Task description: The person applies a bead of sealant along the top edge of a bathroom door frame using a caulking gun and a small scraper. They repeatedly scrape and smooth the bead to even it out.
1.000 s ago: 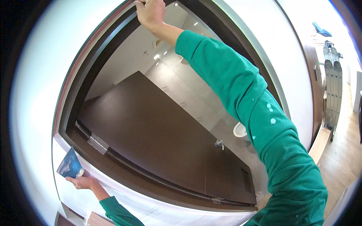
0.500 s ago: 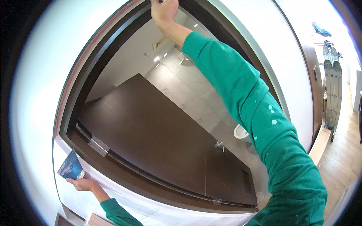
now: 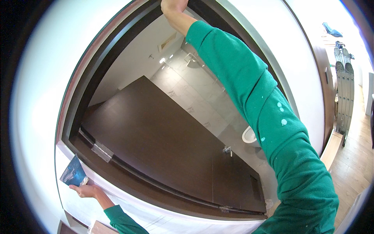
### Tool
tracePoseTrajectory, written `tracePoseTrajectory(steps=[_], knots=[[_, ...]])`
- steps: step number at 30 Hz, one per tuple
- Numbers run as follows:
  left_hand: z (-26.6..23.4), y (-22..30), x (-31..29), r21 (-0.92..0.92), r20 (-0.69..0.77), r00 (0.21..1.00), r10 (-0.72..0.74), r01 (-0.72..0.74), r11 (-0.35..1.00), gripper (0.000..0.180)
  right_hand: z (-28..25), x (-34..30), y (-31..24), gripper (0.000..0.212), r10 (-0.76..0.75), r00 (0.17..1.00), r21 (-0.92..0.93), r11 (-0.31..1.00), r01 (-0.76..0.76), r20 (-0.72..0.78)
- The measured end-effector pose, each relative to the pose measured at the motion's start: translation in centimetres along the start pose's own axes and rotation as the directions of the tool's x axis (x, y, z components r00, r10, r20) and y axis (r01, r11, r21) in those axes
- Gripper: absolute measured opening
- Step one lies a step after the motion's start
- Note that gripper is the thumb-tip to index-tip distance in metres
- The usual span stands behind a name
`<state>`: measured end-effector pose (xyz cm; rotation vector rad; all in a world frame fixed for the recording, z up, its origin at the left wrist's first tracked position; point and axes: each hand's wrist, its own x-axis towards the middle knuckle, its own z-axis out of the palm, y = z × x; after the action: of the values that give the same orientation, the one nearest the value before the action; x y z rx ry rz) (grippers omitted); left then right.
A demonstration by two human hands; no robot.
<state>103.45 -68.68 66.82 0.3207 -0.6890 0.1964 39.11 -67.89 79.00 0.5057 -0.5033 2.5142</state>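
My left hand, low at the left, grips a wide putty knife. Its bluish metal blade points up beside the frame's corner, with a pale lump of filler near the hand. My right arm, in a green sleeve spotted with light paint, stretches up across the doorway. At the top edge of the picture my right hand is raised near the dark door frame. Its fingers are cut off there; half a second ago they were curled round something I cannot make out.
A dark brown door stands open inside the frame, with a metal handle. Beyond it are a tiled bathroom wall and a white toilet. A folded ladder leans at the far right, near a wooden board.
My right hand has shifted slightly up and right, so its fingers now pass out of the picture. My left hand and the putty knife have hardly moved.
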Motion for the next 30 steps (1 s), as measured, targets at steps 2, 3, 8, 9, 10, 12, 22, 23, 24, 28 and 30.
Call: tracePoseTrajectory(steps=[2, 3, 8, 9, 10, 12, 22, 23, 24, 28, 30], knots=[[-0.1, -0.2, 0.2, 0.003, -0.014, 1.000, 0.003, -0.003, 1.000, 0.069, -0.2, -1.0, -0.6, 0.026, 0.000, 0.999, 0.029, 1.000, -0.001, 0.043], [-0.1, -0.3, 0.3, -0.010, -0.003, 1.000, 0.008, -0.008, 1.000, 0.069, -0.3, -1.5, -0.9, 0.026, -0.003, 0.998, 0.039, 0.999, 0.000, 0.065], [-0.1, -0.4, 0.0, -0.002, -0.003, 1.000, 0.024, -0.024, 1.000, 0.069, 0.2, -4.7, -2.8, 0.026, -0.006, 0.985, 0.111, 0.994, -0.013, 0.171], [0.0, -0.3, 0.0, -0.006, -0.001, 1.000, 0.023, -0.023, 1.000, 0.069, 0.4, -5.2, -3.1, 0.026, -0.006, 0.983, 0.127, 0.992, -0.018, 0.186], [0.0, -0.3, 0.0, -0.009, 0.000, 1.000, 0.022, -0.022, 1.000, 0.069, 0.5, -5.8, -3.3, 0.027, -0.030, 0.982, 0.122, 0.992, 0.007, 0.186], [-0.1, -0.3, 0.1, 0.007, 0.002, 1.000, 0.019, -0.019, 1.000, 0.069, 0.9, -6.7, -3.8, 0.028, -0.038, 0.981, 0.135, 0.991, 0.012, 0.189], [0.3, -0.2, -0.1, -0.001, -0.053, 0.996, 0.072, -0.073, 0.997, 0.066, 0.4, -5.6, -2.2, 0.025, -0.047, 0.987, 0.175, 0.984, 0.020, 0.151], [0.3, -0.1, -0.1, 0.021, -0.066, 0.995, 0.070, -0.068, 0.997, 0.066, 0.3, -4.9, -1.7, 0.025, 0.017, 0.995, 0.205, 0.978, -0.036, 0.095], [0.2, 0.1, -0.1, 0.007, -0.040, 0.998, 0.042, -0.041, 0.999, 0.068, 0.2, -4.0, -1.2, 0.025, 0.005, 0.998, 0.180, 0.983, -0.017, 0.065], [0.0, 0.3, 0.0, 0.006, 0.002, 1.000, -0.018, 0.018, 1.000, 0.075, -0.2, -0.5, 0.1, 0.025, -0.020, 1.000, 0.117, 0.993, 0.022, -0.019], [-0.1, 0.2, 0.1, 0.003, 0.006, 1.000, -0.017, 0.017, 1.000, 0.075, -0.3, 0.6, 0.3, 0.026, 0.014, 0.999, 0.065, 0.998, -0.012, -0.030]])
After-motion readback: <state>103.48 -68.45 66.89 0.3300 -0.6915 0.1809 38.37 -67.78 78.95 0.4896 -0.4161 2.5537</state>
